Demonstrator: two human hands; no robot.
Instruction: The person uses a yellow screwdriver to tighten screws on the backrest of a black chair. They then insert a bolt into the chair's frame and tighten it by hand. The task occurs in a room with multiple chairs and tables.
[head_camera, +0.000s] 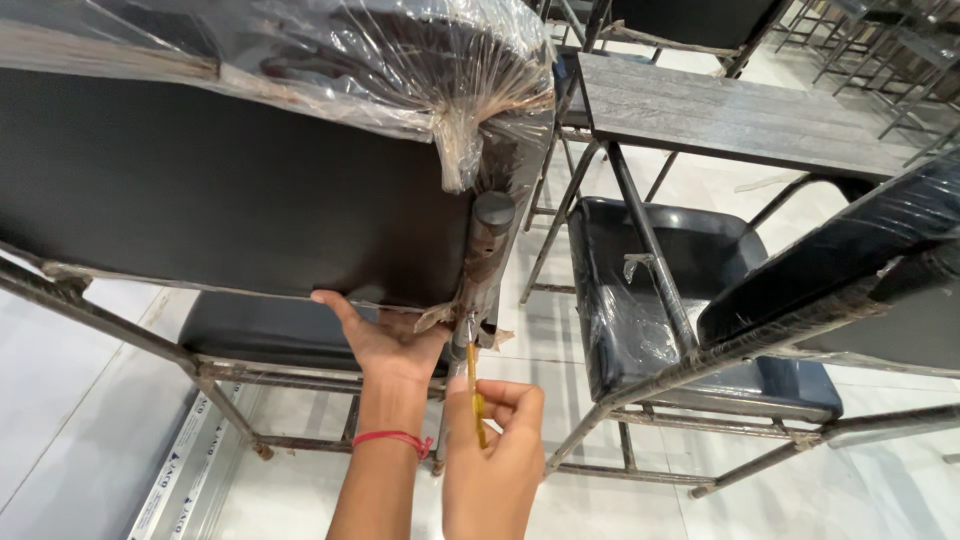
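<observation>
Gripping yellow blade (478, 400), right hand (492, 455); left hand (385, 340) flat under backrest (230, 190).

The black padded chair backrest (230, 190) fills the upper left, tilted, its lower edge facing near. Clear plastic wrap (440, 70) is bunched and knotted over its upper right corner, with torn shreds hanging by the dark metal frame post (487, 250) at its right edge. A slim yellow blade (478, 400) stands upright just below that post, tip against the wrap.
</observation>
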